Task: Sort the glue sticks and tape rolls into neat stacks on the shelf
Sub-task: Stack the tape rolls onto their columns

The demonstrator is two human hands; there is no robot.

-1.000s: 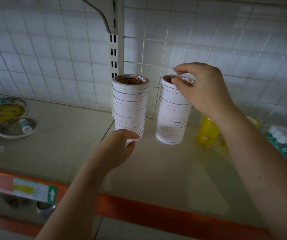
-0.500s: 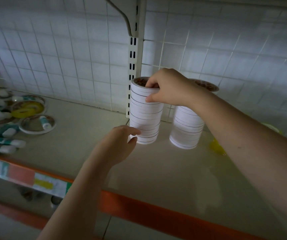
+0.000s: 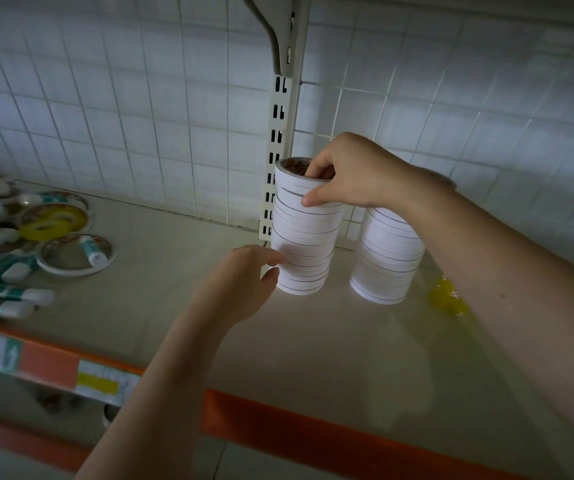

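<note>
I see a beige shelf board [image 3: 330, 344] with an orange front edge [image 3: 278, 424] bearing a price-label strip [image 3: 46, 368]. Behind it runs a white wire-grid back panel [image 3: 105, 98] and a slotted cream upright [image 3: 280, 133] with a bracket [image 3: 264, 26]. Light is dim.

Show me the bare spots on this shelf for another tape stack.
Bare beige shelf lies between the loose glue sticks and tape rolls and the left white tape stack, and along the orange front edge. The far left is crowded.
</note>
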